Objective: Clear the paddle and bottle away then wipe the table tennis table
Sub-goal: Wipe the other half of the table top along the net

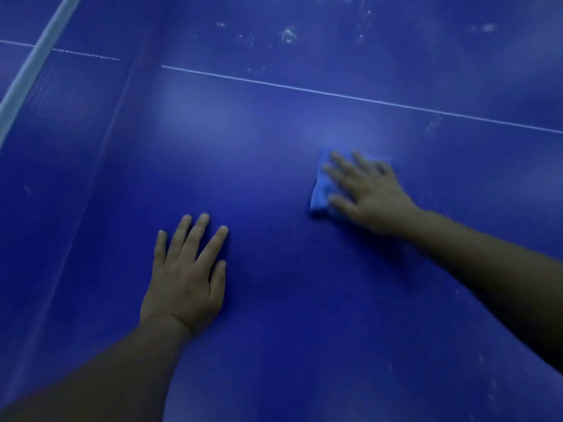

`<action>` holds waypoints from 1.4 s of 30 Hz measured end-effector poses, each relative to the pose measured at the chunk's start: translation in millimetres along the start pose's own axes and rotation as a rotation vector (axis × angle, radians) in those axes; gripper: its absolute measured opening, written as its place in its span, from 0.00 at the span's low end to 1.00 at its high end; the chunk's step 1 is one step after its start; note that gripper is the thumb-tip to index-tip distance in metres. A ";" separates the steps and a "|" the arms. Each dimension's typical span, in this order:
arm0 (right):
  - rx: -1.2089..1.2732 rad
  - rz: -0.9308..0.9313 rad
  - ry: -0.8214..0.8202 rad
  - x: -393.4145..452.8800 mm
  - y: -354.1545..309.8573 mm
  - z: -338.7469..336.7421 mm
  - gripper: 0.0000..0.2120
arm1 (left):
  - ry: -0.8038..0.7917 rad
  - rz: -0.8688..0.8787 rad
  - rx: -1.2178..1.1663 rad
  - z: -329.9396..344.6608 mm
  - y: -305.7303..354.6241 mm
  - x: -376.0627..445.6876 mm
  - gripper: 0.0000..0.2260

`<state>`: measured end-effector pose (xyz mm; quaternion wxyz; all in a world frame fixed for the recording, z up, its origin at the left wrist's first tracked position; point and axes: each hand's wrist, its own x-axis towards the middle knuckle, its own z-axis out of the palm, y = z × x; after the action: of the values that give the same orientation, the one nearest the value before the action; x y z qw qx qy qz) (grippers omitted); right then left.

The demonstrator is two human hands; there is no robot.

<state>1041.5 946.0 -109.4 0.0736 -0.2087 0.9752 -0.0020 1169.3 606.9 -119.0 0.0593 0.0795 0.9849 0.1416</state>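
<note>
The blue table tennis table (274, 141) fills the view. My right hand (370, 193) lies flat with spread, straight fingers on a folded blue cloth (320, 190) and presses it onto the surface right of centre. My left hand (185, 275) rests palm down on the bare table nearer to me, fingers straight and slightly spread. No paddle or bottle is in view.
The net (39, 62) with its white top band runs along the far left. A white centre line (335, 94) crosses the table beyond my hands. Pale smudges and specks (288, 35) mark the far surface and the right side.
</note>
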 end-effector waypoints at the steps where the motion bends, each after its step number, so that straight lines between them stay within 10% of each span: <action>1: 0.034 0.208 0.018 19.7 14.9 -6.6 0.31 | 0.000 -0.001 0.000 -0.2 -0.8 -0.2 0.26; 4: 0.118 0.592 0.092 64.3 3.7 -10.0 0.30 | -0.004 0.007 0.009 -0.5 -1.4 0.3 0.26; 10: 0.074 0.020 0.050 82.2 -80.0 3.0 0.31 | 0.035 0.013 0.035 -1.1 0.9 1.5 0.27; 17: 0.204 0.966 0.111 67.3 88.0 -9.9 0.31 | -0.014 -0.003 0.037 -5.0 3.1 3.1 0.26; 24: 0.042 0.139 0.004 75.3 -11.8 2.3 0.31 | -0.006 0.006 0.041 -1.0 1.7 2.9 0.26; 30: 0.188 0.990 0.086 69.1 102.5 -14.2 0.30 | -0.017 -0.003 0.041 -2.4 3.3 2.9 0.26; 37: 0.043 0.185 0.059 56.7 -3.3 11.4 0.32 | -0.025 -0.006 0.040 -4.2 3.7 2.0 0.27; 42: 0.104 0.835 0.098 42.3 124.4 -6.8 0.29 | -0.040 -0.014 0.047 -3.3 3.6 2.9 0.27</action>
<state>951.7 1042.1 -113.0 0.0321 0.2086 0.9770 -0.0310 1166.5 609.9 -115.1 0.0784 0.0767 0.9872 0.1162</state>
